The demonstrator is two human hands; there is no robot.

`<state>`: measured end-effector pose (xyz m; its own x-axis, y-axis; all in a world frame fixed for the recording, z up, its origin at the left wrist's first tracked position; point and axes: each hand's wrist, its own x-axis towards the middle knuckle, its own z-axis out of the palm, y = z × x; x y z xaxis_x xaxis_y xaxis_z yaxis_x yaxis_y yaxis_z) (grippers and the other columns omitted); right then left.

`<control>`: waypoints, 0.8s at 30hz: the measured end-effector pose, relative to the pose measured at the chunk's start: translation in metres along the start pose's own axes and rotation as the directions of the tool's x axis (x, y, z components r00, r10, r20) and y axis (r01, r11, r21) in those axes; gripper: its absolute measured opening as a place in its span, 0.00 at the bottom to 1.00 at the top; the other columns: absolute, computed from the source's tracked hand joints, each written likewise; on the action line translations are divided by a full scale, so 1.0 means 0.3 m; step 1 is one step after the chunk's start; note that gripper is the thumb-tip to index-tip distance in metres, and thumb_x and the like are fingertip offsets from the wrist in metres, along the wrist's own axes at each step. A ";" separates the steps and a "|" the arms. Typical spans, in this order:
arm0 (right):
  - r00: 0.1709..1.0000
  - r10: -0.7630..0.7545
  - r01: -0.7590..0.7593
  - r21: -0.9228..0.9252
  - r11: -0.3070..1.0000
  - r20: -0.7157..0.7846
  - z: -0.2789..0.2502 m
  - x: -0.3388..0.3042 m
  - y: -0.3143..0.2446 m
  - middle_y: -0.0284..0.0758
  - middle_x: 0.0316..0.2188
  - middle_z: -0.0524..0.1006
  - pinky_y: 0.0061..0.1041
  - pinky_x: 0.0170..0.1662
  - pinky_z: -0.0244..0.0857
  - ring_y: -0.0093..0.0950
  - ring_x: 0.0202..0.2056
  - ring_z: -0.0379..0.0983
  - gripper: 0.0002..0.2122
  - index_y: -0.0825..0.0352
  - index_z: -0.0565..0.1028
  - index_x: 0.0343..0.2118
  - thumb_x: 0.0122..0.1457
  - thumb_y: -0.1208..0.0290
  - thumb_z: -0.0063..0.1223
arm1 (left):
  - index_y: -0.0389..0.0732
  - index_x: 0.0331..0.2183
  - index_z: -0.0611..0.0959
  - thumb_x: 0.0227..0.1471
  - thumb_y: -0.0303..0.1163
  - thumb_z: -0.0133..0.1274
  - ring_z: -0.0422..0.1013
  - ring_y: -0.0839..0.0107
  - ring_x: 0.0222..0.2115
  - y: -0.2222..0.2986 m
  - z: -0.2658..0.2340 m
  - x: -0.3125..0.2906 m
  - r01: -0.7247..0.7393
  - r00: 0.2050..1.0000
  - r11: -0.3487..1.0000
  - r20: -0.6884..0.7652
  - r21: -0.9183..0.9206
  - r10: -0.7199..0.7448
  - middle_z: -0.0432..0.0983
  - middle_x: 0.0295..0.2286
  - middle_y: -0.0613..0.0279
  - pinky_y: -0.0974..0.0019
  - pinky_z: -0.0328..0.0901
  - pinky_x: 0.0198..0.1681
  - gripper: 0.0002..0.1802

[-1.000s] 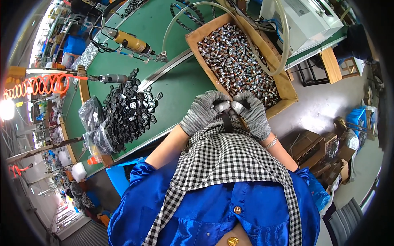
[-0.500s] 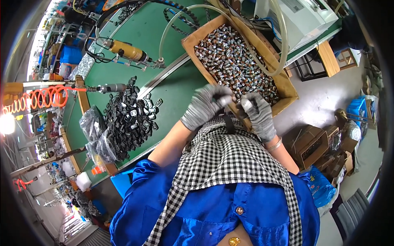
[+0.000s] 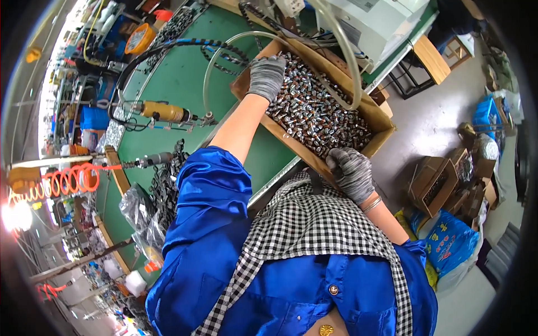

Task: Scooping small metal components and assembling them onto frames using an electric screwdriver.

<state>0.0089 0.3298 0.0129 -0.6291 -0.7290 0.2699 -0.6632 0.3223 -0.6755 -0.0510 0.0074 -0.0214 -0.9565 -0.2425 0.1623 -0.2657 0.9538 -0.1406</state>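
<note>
My left hand (image 3: 265, 78), in a grey striped knit glove, reaches over the left end of an open cardboard box (image 3: 300, 150). Its fingers curl down at the inner side of that end, with their tips hidden. Small metal cylindrical parts (image 3: 314, 112) with orange-brown bands fill much of the box. My right hand (image 3: 353, 175), gloved alike, is closed over the near wall toward the right corner. Its fingertips bend over the rim beside the parts; whether a small part is also in them cannot be seen.
A yellow air tool (image 3: 163, 112) and a grey driver (image 3: 154, 160) on a coiled orange hose hang over the green table (image 3: 218, 28). Black parts (image 3: 162, 187) are heaped by a plastic bag (image 3: 137, 207). A clear hose (image 3: 356, 84) arches over the box; a white machine (image 3: 384, 33) stands behind.
My hands were close together above the box's near edge. The left has reached away to the box's left end; the right has lowered onto the near wall. The view has also turned.
</note>
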 end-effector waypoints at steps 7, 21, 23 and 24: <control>0.985 0.083 -0.079 -0.032 0.996 0.153 -0.042 -0.012 0.008 0.38 0.24 0.73 0.35 0.33 0.67 0.37 0.29 0.72 0.07 0.62 0.73 0.31 0.48 0.68 0.53 | 0.44 0.33 0.79 0.42 0.28 0.43 0.70 0.56 0.37 0.041 -0.025 0.017 -0.267 0.957 0.959 0.088 -0.098 0.276 0.75 0.33 0.53 0.55 0.64 0.41 0.14; 0.991 0.014 -0.028 -0.109 0.994 -0.131 0.042 -0.078 0.063 0.35 0.21 0.72 0.33 0.29 0.67 0.35 0.27 0.72 0.05 0.62 0.71 0.25 0.47 0.68 0.48 | 0.31 0.41 0.75 0.56 0.31 0.48 0.69 0.68 0.39 0.341 -0.226 -0.399 0.001 0.996 0.654 -0.054 -0.756 -0.065 0.73 0.37 0.55 0.67 0.65 0.43 0.14; 0.994 -0.024 0.006 -0.167 0.986 -0.105 0.047 -0.094 0.059 0.34 0.24 0.72 0.31 0.32 0.67 0.32 0.31 0.72 0.06 0.62 0.70 0.26 0.51 0.66 0.47 | 0.31 0.41 0.75 0.55 0.30 0.48 0.69 0.68 0.39 0.392 -0.234 -0.454 -0.066 0.997 0.605 -0.079 -0.793 0.005 0.73 0.37 0.54 0.67 0.64 0.43 0.14; 0.993 -0.004 -0.017 -0.173 0.985 -0.121 0.037 -0.106 0.059 0.34 0.24 0.72 0.31 0.32 0.67 0.32 0.31 0.72 0.06 0.62 0.70 0.26 0.51 0.66 0.47 | 0.31 0.41 0.75 0.55 0.29 0.49 0.69 0.67 0.38 0.428 -0.235 -0.478 -0.112 0.993 0.548 -0.110 -0.829 0.037 0.73 0.37 0.54 0.67 0.64 0.43 0.14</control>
<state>0.0219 0.3519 -0.0153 -0.6708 -0.6520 0.3535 -0.7125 0.4343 -0.5511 0.0605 0.1771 0.0060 -0.9465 -0.1862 0.2634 0.0618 0.6967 0.7147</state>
